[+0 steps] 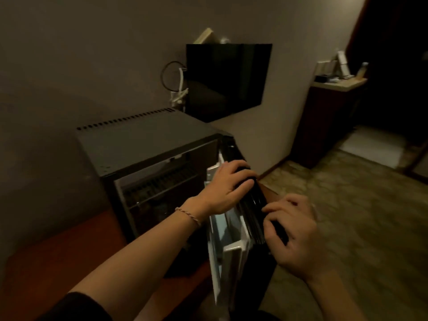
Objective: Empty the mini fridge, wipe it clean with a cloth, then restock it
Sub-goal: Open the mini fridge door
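Observation:
A dark mini fridge [143, 144] stands on a reddish wooden surface, its door [252, 212] swung open toward me on the right. Both hands rest on the top edge of that door. My left hand [227, 186] grips the edge nearer the hinge, fingers curled over it. My right hand [294, 232] grips the nearer end of the same edge. White door shelves [231, 246] show on the door's inner side. Inside the fridge I see a dark wire shelf [157, 188]; what lies below it is too dim to tell.
A black TV [227, 77] hangs on the wall behind the fridge, with cables [176, 82] at its left. A dark cabinet [324, 121] with small items on its light top stands at the right. Patterned carpet [359, 205] covers the floor to the right.

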